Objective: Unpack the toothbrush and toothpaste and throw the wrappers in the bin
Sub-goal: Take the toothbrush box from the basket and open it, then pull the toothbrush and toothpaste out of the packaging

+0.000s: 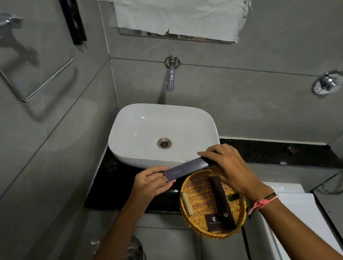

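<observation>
Both hands are gripping the dark dental kit box (186,170) level above the table (265,151): left hand (151,183) pinching one end, right hand (228,166) clamping the other. It's hovering between the white basin (144,128) and the wicker basket (197,193), where another dark box (221,199) is lying.

You face grey tiled walls (265,59); a white basin (144,124) sits mid-frame on a black table (265,151), a wall spout (170,76) above it, a paper-covered mirror (173,7) at top.
</observation>
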Demonstrator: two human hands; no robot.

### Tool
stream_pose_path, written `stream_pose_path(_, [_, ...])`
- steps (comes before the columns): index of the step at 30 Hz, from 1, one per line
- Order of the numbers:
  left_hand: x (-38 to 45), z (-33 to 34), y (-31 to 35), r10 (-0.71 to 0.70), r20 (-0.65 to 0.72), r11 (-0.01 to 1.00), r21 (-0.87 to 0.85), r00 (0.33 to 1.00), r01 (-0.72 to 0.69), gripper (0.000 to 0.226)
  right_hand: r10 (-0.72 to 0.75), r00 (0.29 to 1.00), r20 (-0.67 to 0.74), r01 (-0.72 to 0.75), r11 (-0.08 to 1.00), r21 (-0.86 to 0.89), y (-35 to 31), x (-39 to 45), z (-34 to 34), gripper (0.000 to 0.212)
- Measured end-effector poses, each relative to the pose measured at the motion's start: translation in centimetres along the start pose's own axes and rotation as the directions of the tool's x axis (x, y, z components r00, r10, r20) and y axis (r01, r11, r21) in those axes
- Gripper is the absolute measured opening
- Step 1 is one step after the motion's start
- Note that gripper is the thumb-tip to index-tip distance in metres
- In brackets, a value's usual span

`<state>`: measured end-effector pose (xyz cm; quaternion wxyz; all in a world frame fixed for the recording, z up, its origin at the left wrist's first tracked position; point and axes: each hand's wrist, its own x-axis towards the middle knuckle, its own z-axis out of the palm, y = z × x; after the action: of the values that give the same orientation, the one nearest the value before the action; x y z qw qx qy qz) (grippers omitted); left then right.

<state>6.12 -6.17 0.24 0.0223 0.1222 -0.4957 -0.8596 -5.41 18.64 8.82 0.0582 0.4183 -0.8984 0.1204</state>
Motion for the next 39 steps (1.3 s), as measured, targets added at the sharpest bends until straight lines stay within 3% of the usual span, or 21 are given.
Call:
stream_pose_path(9, [-0.1, -0.3, -1.5, -0.057, -0.149, 0.984, -0.175, 0.987, 0.031, 0.025, -0.109, 0.994, 0.022, 0.109, 0.994, 0.005, -1.5, 1.9, -2.7, 0.044])
stream_pose_path(13, [-0.1, -0.2, -1.6, -0.141, -0.161, 0.942, -0.324, 0.977, 0.083, 0.035, -0.130, 0.991, 0.017, 0.130, 0.991, -0.006, -1.7, 1.8, -3.2, 0.041])
stream_pose_path(20, [-0.2, -0.2, -2.4, -0.231, -0.187, 0.873, -0.474, 0.955, 0.119, 0.030, -0.149, 0.988, 0.028, 0.150, 0.988, -0.025, -2.3, 2.0, -3.8, 0.044])
stream_pose_path(24, [-0.3, -1.3, -3.2, -0.156, -0.163, 0.934, -0.345, 0.974, 0.092, 0.023, -0.146, 0.989, 0.038, 0.147, 0.989, -0.031, -2.3, 2.0, -3.9, 0.044])
stream_pose_path(31, [-1.2, -4.5, -4.2, -0.127, -0.163, 0.970, -0.225, 0.979, 0.088, 0.035, -0.104, 0.993, 0.064, 0.105, 0.994, -0.020, -1.5, 1.5, -3.6, 0.046])
stream_pose_path(35, [-2.5, -6.8, -4.2, -0.101, -0.285, 0.973, -0.227, 0.953, 0.035, 0.012, -0.034, 0.997, 0.071, 0.036, 0.999, -0.015, -0.6, 0.5, -4.2, 0.049])
stream_pose_path(39, [-4.3, -9.2, -3.1, -0.042, -0.418, 0.990, -0.140, 0.907, -0.019, 0.020, 0.118, 0.993, 0.009, -0.118, 0.992, 0.048, -0.3, -1.4, -3.8, 0.052])
